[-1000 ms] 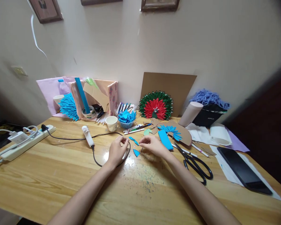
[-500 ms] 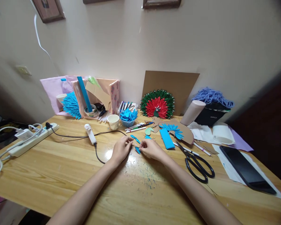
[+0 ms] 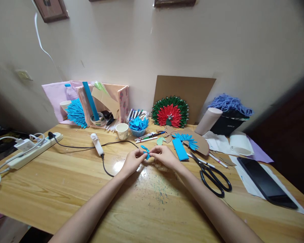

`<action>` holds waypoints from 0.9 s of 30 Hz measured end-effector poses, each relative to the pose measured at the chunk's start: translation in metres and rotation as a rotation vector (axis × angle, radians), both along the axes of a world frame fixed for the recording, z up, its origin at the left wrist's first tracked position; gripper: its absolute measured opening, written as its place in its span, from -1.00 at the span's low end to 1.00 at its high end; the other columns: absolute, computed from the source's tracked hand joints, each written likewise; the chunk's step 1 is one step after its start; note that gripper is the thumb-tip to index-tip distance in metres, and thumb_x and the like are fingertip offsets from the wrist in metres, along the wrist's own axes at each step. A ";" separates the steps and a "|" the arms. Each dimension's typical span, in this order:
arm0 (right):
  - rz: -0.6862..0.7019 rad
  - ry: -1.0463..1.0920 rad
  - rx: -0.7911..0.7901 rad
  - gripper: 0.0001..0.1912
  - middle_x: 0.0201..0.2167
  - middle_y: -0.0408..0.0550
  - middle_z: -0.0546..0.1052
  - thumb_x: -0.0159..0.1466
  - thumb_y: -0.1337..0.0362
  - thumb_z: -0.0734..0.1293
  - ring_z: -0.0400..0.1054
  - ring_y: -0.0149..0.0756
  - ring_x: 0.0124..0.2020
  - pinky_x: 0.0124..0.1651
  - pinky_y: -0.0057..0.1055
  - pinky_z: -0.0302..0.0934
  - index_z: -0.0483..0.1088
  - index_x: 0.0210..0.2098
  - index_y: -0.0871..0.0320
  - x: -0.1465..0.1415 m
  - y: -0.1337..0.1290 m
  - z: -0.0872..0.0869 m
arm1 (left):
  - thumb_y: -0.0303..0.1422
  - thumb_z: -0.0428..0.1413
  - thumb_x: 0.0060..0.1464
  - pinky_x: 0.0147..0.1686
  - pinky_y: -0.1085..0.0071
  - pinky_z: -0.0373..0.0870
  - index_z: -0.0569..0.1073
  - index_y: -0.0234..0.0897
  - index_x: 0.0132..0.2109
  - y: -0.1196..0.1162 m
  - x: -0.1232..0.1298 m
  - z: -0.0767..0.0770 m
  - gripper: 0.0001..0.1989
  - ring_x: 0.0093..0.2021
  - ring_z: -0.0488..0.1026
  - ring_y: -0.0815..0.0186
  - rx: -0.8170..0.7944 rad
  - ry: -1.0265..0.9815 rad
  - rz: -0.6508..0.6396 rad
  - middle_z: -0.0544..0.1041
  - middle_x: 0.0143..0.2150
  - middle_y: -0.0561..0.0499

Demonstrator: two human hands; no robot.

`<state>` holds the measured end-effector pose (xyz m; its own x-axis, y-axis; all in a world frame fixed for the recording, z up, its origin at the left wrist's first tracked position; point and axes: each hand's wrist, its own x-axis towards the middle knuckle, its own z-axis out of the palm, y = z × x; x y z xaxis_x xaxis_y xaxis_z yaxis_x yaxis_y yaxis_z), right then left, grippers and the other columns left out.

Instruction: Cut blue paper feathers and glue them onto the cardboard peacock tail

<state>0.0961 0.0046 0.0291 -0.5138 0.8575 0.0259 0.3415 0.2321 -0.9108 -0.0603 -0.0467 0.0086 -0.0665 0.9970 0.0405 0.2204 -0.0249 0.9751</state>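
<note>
Small blue piece (image 3: 148, 157) is at my fingertips, front middle of the table (image 3: 111, 206). Left grip (image 3: 132, 162) pinched narrow on one side of it, right grip (image 3: 165, 157) pinched narrow on the other. Piece: bright blue, flat, thin, small; full outline hidden by my fingers, material unclear. Second blue scrap (image 3: 144, 147) just behind it, slim, same colour. Matching blue cutouts, pointed, heaped in a clear bowl (image 3: 138, 131) farther back; more fanned on a brown cardboard shape (image 3: 202, 143) to the right, beside a folded blue strip (image 3: 180, 150).

Writing: black box (image 3: 224, 127) under the yarn has pale print, looks like "40PCS". Tape roll (image 3: 98, 119) has a greenish label, too small to read. Paper cup (image 3: 122, 131) has a faint pattern. Phone (image 3: 266, 182) screen dark. Scissors (image 3: 212, 177) black-handled, lying right of my right grip.
</note>
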 end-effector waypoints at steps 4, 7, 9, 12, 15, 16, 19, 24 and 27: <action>0.014 -0.017 0.027 -0.85 -0.43 -0.01 0.54 0.05 0.31 0.30 0.39 -0.27 -0.37 -0.30 -0.42 0.21 0.48 -0.42 0.24 -0.001 0.001 -0.002 | -0.26 0.07 -0.07 -0.47 0.49 0.27 0.39 -0.36 -0.44 0.002 0.000 -0.001 -0.79 -0.49 0.37 0.37 -0.008 0.016 -0.005 0.41 -0.52 0.05; 0.001 -0.009 0.039 -0.83 -0.41 -0.02 0.53 0.10 0.33 0.24 0.39 -0.28 -0.34 -0.28 -0.43 0.20 0.46 -0.38 0.23 -0.001 0.001 -0.003 | -0.31 0.05 -0.07 -0.49 0.50 0.23 0.36 -0.34 -0.46 0.001 -0.003 0.006 -0.84 -0.50 0.33 0.39 0.015 0.061 0.007 0.37 -0.53 0.07; -0.014 -0.002 0.037 -0.80 -0.41 -0.03 0.52 0.13 0.32 0.21 0.38 -0.29 -0.34 -0.29 -0.44 0.20 0.44 -0.33 0.22 0.000 -0.001 -0.003 | -0.34 0.05 -0.09 -0.50 0.51 0.20 0.33 -0.33 -0.50 -0.003 -0.013 0.013 -0.85 -0.51 0.30 0.40 0.042 0.141 0.031 0.34 -0.55 0.08; 0.002 -0.015 0.040 -0.76 -0.49 -0.06 0.48 0.17 0.24 0.18 0.36 -0.31 -0.41 -0.36 -0.44 0.19 0.43 -0.31 0.22 -0.005 -0.005 -0.007 | -0.36 0.07 -0.13 -0.50 0.51 0.18 0.31 -0.31 -0.55 -0.021 -0.046 0.022 -0.86 -0.50 0.28 0.40 0.037 0.198 0.061 0.33 -0.56 0.09; 0.059 0.008 -0.006 -0.69 -0.53 -0.08 0.45 0.20 0.15 0.14 0.35 -0.32 -0.46 -0.39 -0.43 0.19 0.39 -0.30 0.23 -0.029 -0.011 -0.012 | -0.35 0.08 -0.15 -0.48 0.51 0.20 0.31 -0.31 -0.54 -0.047 -0.098 0.022 -0.86 -0.51 0.30 0.40 0.008 0.096 0.115 0.35 -0.57 0.09; 0.077 0.022 -0.016 -0.68 -0.51 -0.06 0.45 0.21 0.13 0.13 0.36 -0.31 -0.44 -0.37 -0.42 0.20 0.38 -0.29 0.23 -0.043 -0.013 -0.014 | -0.34 0.08 -0.15 -0.48 0.50 0.21 0.31 -0.31 -0.53 -0.055 -0.118 0.020 -0.86 -0.51 0.31 0.39 0.011 0.061 0.163 0.36 -0.57 0.09; 0.125 0.047 0.040 -0.67 -0.35 0.00 0.47 0.21 0.11 0.13 0.37 -0.27 -0.32 -0.26 -0.38 0.20 0.34 -0.22 0.21 -0.104 -0.020 -0.016 | -0.27 0.07 -0.15 -0.48 0.48 0.22 0.33 -0.31 -0.53 -0.065 -0.173 0.012 -0.81 -0.52 0.33 0.37 0.035 0.091 0.461 0.39 -0.59 0.07; 0.088 -0.102 0.224 -0.62 -0.23 0.14 0.42 0.14 0.13 0.23 0.31 -0.16 -0.20 -0.17 -0.33 0.13 0.29 -0.15 0.27 -0.214 -0.028 -0.019 | -0.29 0.09 -0.18 -0.40 0.44 0.24 0.34 -0.30 -0.52 -0.042 -0.227 -0.001 -0.84 -0.47 0.35 0.33 0.124 0.205 0.808 0.40 -0.56 0.06; 0.078 -0.167 0.281 -0.77 -0.29 0.12 0.45 0.12 0.25 0.24 0.31 -0.16 -0.24 -0.24 -0.37 0.11 0.33 -0.26 0.25 -0.243 -0.024 -0.023 | -0.28 0.09 -0.18 -0.38 0.43 0.26 0.37 -0.32 -0.49 -0.029 -0.233 -0.010 -0.83 -0.45 0.38 0.31 0.142 0.197 0.827 0.44 -0.52 0.02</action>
<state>-0.1474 -0.0198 0.0061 -0.5949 0.7865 0.1658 0.4518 0.4978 -0.7403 -0.2937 -0.0762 -0.0010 -0.7477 0.6158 0.2486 0.3868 0.0995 0.9168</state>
